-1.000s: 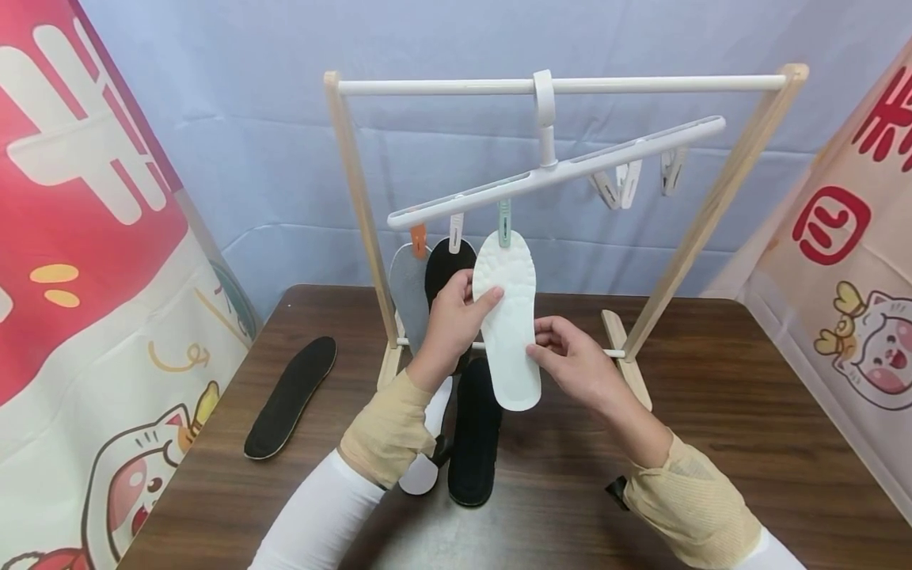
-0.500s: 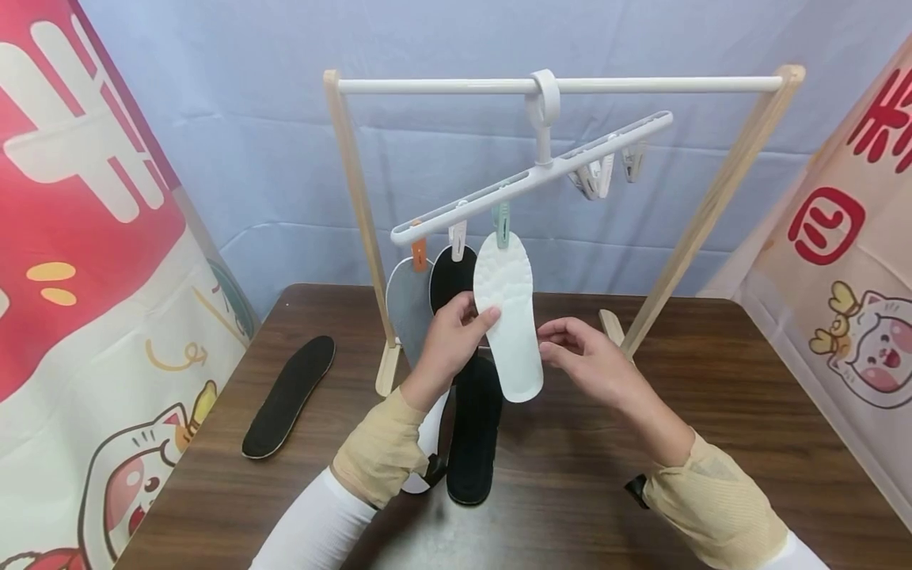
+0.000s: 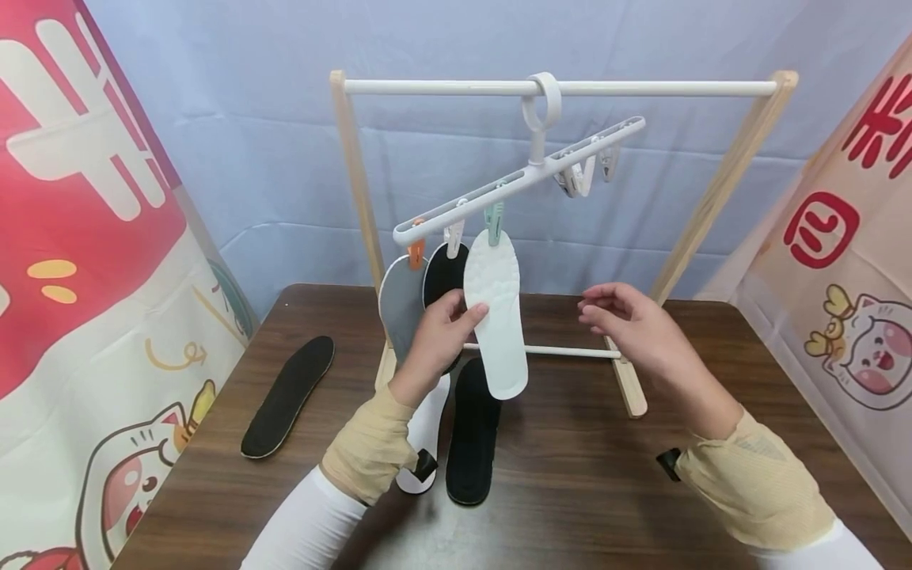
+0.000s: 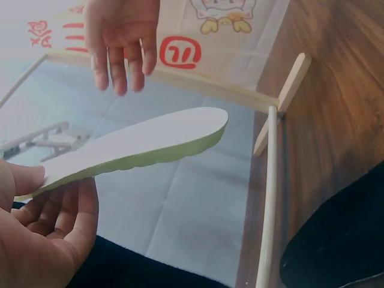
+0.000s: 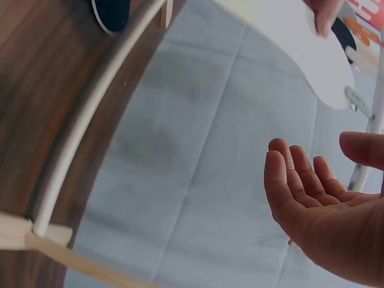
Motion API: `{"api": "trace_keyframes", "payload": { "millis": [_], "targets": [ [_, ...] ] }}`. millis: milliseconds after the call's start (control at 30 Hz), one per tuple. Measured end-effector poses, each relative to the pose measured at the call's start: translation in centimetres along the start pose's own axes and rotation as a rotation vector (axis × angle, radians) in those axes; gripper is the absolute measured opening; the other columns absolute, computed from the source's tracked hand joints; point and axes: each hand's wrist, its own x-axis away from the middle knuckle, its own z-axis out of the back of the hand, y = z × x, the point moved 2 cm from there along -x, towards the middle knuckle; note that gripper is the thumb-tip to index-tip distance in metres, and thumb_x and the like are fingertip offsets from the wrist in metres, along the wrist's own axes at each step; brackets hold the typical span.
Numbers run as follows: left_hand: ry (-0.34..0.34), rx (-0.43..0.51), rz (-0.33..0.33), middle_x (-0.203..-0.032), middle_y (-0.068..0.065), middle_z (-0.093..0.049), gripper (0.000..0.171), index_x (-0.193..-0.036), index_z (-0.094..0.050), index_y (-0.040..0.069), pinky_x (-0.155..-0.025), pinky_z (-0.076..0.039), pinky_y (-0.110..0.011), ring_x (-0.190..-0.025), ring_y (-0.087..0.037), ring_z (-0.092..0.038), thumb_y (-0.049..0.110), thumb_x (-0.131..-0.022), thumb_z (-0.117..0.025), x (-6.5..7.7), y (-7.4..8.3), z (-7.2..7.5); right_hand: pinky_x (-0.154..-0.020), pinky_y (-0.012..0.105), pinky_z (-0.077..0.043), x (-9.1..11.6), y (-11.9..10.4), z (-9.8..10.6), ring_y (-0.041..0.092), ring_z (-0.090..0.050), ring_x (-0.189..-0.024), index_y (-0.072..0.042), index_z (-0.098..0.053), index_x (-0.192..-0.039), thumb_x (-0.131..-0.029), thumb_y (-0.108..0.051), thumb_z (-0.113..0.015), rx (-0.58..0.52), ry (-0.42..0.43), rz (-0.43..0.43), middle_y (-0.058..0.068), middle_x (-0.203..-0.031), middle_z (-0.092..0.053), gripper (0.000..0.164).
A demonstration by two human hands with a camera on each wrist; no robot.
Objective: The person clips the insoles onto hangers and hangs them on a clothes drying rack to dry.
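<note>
White insole [image 3: 499, 336] hangs under the rack, grey and black ones beside it at 9 o'clock. I've got the table [image 3: 570, 475] below, wooden rack [image 3: 723, 186] on it, then the tilted hanger [image 3: 537, 169], low end 8 o'clock, turned slightly since a second ago. Right hand [image 3: 644, 332] just came off the insole edge: now 3 o'clock, apart, grip released, fingers loosely bent. Left hand [image 3: 436, 336], 9 o'clock, grip pinching the insole. Mint clip [image 3: 494, 226] sits at its 12 o'clock; I'd judge it's holding, hanging nearly done, left release remaining.
</note>
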Motion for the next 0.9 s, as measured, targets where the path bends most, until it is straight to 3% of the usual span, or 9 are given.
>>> {"api": "trace_keyframes", "payload": {
  "millis": [200,300,433,533,700,800,900],
  "targets": [
    [0.004,-0.003,0.001,-0.104,-0.016,-0.071,0.030,-0.122,-0.065,-0.001,-0.085,-0.056,-0.053,-0.083,-0.014,-0.065,0.019,-0.100,-0.066,-0.3,0.0,0.6,-0.084,0.014,-0.052,-1.3,-0.2,2.3,-0.004,-0.059,-0.096,0.013,-0.041,-0.140,-0.105,-0.011,-0.053,0.000,0.059,0.002,0.020,-0.128,-0.053,0.044],
    [0.011,-0.022,-0.004,-0.103,-0.016,-0.071,0.030,-0.122,-0.066,-0.001,-0.083,-0.057,-0.048,-0.083,-0.013,-0.065,0.019,-0.100,-0.066,-0.4,0.0,0.8,-0.083,0.013,-0.052,-2.0,-0.2,3.7,-0.005,-0.059,-0.095,0.010,-0.042,-0.137,-0.105,-0.012,-0.053,0.004,0.106,0.002,0.009,-0.122,-0.054,0.041],
    [0.020,-0.051,0.002,-0.103,-0.014,-0.071,0.030,-0.121,-0.067,0.000,-0.079,-0.056,-0.036,-0.085,-0.014,-0.063,0.021,-0.100,-0.065,-0.6,-0.2,1.2,-0.082,0.013,-0.052,-2.8,-0.4,5.5,-0.006,-0.060,-0.093,-0.006,-0.048,-0.127,-0.105,-0.014,-0.052,-0.011,0.159,0.001,-0.008,-0.108,-0.055,0.024],
    [0.028,-0.067,0.008,-0.103,-0.014,-0.071,0.031,-0.121,-0.067,0.000,-0.077,-0.054,-0.030,-0.086,-0.013,-0.062,0.023,-0.101,-0.064,-0.8,-0.3,1.4,-0.082,0.013,-0.052,-3.3,-0.7,6.6,-0.007,-0.061,-0.092,-0.008,-0.048,-0.128,-0.105,-0.016,-0.052,-0.019,0.188,-0.007,-0.012,-0.106,-0.055,0.025],
    [0.038,-0.065,0.015,-0.103,-0.014,-0.070,0.031,-0.122,-0.067,0.000,-0.083,-0.056,-0.039,-0.087,-0.014,-0.062,0.023,-0.101,-0.063,-1.0,-0.4,1.7,-0.083,0.012,-0.052,-4.2,-1.5,7.9,-0.007,-0.060,-0.094,0.006,-0.033,-0.149,-0.105,-0.020,-0.052,-0.023,0.212,-0.040,-0.008,-0.116,-0.052,0.055],
    [0.042,-0.067,0.025,-0.103,-0.013,-0.070,0.031,-0.120,-0.067,0.000,-0.086,-0.055,-0.044,-0.088,-0.015,-0.063,0.025,-0.102,-0.063,-1.1,-0.5,2.0,-0.086,0.012,-0.051,-4.8,-1.9,8.4,-0.006,-0.059,-0.097,0.006,-0.026,-0.154,-0.105,-0.025,-0.051,-0.007,0.211,-0.068,0.006,-0.132,-0.051,0.063],
    [0.046,-0.079,0.037,-0.103,-0.012,-0.070,0.032,-0.120,-0.068,0.001,-0.086,-0.055,-0.041,-0.090,-0.016,-0.063,0.027,-0.102,-0.063,-1.2,-0.7,2.2,-0.093,0.017,-0.050,-5.3,-2.3,8.8,-0.002,-0.058,-0.105,0.003,-0.022,-0.157,-0.105,-0.031,-0.049,0.022,0.196,-0.101,0.019,-0.150,-0.042,0.068]
  ]
}}
